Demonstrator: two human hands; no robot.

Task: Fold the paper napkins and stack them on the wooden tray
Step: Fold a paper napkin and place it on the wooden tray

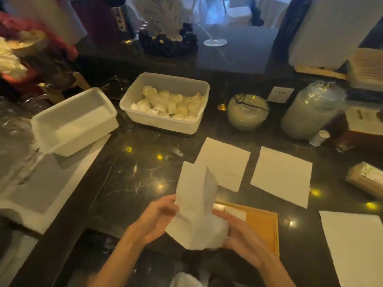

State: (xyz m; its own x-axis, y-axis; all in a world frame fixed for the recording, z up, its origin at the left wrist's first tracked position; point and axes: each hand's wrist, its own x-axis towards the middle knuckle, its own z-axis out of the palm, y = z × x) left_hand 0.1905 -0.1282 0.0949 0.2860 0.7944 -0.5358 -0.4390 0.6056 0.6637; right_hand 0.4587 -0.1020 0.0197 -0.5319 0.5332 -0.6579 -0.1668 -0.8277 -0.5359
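A white paper napkin point(195, 206) is held upright and half bent in the air between both hands, just above the near edge of the dark marble counter. My left hand point(157, 216) pinches its left edge and my right hand point(238, 230) cups its lower right side. The wooden tray point(263, 224) lies flat under and to the right of my right hand, with a small white folded piece point(234, 212) on it, partly hidden by the napkin. Three flat napkins lie on the counter: one point(226, 162) behind the held napkin, one point(281, 175) to its right, one point(356, 245) at the near right.
A white tub point(194, 88) with several small pale cups stands at the back centre, and an empty white tub point(72, 121) sits to the left on a white block point(31, 204). A glass bowl point(246, 112), a wrapped jar point(310, 110) and a packet point(366, 179) crowd the right side.
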